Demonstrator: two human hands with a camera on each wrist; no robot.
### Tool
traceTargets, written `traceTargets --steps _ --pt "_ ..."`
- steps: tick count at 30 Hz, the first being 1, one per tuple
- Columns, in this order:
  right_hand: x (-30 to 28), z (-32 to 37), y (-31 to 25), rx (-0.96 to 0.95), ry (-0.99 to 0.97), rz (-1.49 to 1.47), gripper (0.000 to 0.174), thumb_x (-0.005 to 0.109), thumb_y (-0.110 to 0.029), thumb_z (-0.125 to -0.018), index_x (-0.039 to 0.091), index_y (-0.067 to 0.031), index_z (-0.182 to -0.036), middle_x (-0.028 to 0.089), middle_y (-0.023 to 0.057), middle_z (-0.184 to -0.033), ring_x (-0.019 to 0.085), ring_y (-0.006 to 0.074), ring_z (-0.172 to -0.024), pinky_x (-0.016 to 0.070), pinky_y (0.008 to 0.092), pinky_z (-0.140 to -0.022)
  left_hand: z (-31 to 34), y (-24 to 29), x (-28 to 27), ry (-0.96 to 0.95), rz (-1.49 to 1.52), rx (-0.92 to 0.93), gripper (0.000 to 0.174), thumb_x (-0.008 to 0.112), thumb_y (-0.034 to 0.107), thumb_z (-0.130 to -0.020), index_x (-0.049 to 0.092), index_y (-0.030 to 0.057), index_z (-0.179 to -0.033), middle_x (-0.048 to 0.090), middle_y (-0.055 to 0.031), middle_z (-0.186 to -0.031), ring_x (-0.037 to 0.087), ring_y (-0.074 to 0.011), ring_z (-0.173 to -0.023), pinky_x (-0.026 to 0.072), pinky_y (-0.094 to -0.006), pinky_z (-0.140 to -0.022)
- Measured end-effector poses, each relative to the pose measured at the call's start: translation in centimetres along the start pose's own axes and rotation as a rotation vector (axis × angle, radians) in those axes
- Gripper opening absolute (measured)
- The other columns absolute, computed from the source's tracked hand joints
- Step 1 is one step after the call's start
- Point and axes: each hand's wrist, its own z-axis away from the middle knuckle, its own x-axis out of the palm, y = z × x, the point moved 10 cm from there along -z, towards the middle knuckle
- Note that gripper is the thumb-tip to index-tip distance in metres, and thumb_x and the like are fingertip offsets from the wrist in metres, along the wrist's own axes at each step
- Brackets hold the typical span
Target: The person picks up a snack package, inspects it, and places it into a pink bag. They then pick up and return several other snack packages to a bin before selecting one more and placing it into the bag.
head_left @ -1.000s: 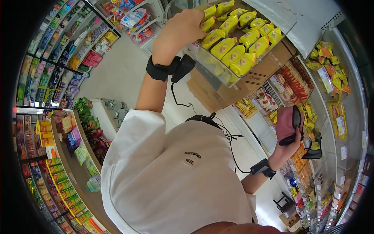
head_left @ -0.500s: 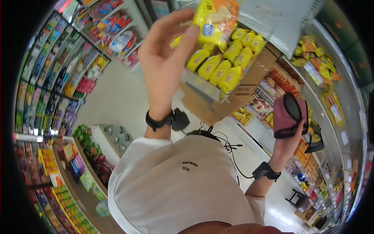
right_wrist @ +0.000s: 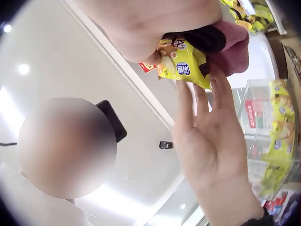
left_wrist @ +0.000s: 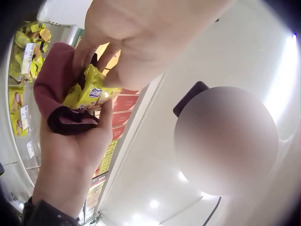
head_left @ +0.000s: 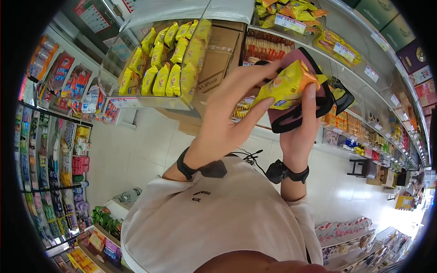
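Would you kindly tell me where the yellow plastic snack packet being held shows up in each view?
Head: yellow plastic snack packet, upper right of centre.
Left wrist: upper left.
Right wrist: top centre.
Shared landmark: the maroon fabric pouch with black trim, touching the packet.

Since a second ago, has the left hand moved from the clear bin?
Yes. The left hand came away from the clear bin, rightward in the head view, carrying a yellow packet.
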Motion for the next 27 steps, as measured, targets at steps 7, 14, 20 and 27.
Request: traceTargets --steps 7,14,20,27 --pt "-1.2 0.7 -1.3 -0.190 0.007 0.548 0.036 0.067 -0.010 -0.092 0.056 0.0002 -0.125 0.057 -0.0024 -0.099 0.042 0.0032 -0.076 0.0342 0.0182 -0.064 -0.2 -4.2 2.2 0.162 0.315 -0.253 0.031 0.075 0.005 -0.083 0.065 -0.0009 -0.112 0.061 -0.0102 -0.112 0.062 -0.0153 -0.089 0.0510 -0.0264 -0.077" --pt "-1.9 1.2 -2.4 -0.311 -0.014 0.630 0.032 0.069 -0.010 -0.091 0.058 0.0019 -0.119 0.055 -0.0019 -0.091 0.042 0.0045 -0.073 0.0340 0.0186 -0.060 -0.9 -2.3 2.6 0.048 0.039 -0.036 0.029 0.073 -0.002 -0.084 0.069 -0.0013 -0.113 0.067 -0.0093 -0.112 0.064 -0.0158 -0.100 0.0525 -0.0259 -0.080" --pt "-3.4 1.7 -2.4 -0.285 -0.057 0.902 0.034 0.073 -0.009 -0.088 0.058 0.0023 -0.117 0.058 0.0035 -0.089 0.049 0.0086 -0.075 0.0427 0.0233 -0.065 -0.7 -4.6 3.4 -0.091 0.217 -0.201 0.022 0.071 -0.001 -0.086 0.069 -0.0030 -0.108 0.068 -0.0088 -0.108 0.064 -0.0145 -0.098 0.0520 -0.0273 -0.082" --pt "-4.4 1.9 -1.8 -0.270 -0.028 0.752 0.033 0.070 -0.014 -0.092 0.059 0.0020 -0.119 0.060 0.0005 -0.087 0.049 0.0053 -0.073 0.0416 0.0218 -0.064 1.1 -8.8 5.7 0.136 0.722 -0.544 0.016 0.070 0.001 -0.087 0.070 -0.0046 -0.102 0.067 -0.0072 -0.105 0.063 -0.0128 -0.094 0.0467 -0.0268 -0.089"
